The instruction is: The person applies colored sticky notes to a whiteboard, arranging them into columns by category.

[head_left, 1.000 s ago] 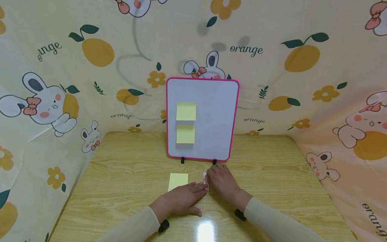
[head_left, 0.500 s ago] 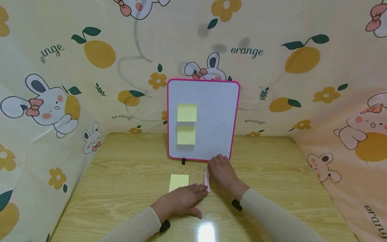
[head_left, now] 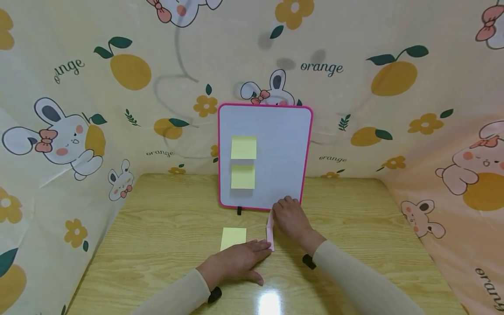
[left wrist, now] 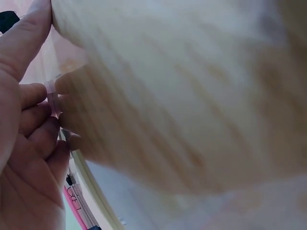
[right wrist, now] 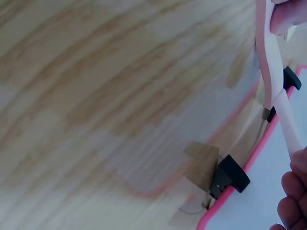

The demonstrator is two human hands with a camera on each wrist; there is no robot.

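My right hand [head_left: 292,222] pinches the far end of a narrow pink paper strip [head_left: 270,232], seen nearly edge-on. In the right wrist view the strip [right wrist: 288,120] bends where its pinched part rises off the rest. My left hand [head_left: 239,261] lies palm down with straight fingers, fingertips pressing the near end. Left of the strip is a yellow sticky note pad [head_left: 234,238], partly covered by that hand. A whiteboard [head_left: 279,148] with a pink frame stands behind, bearing an upper yellow sticky note [head_left: 243,147] and a lower yellow sticky note [head_left: 243,177].
Black feet [head_left: 239,211] hold the board upright on the wood-grain table [head_left: 165,232]. The right foot is hidden by my right hand in the head view. A patterned cloth [head_left: 330,105] encloses the back and sides.
My right hand has moved away from me toward the board's bottom edge, drawing the pink strip's far end along and up. More of the strip shows. My left hand has stayed in place.
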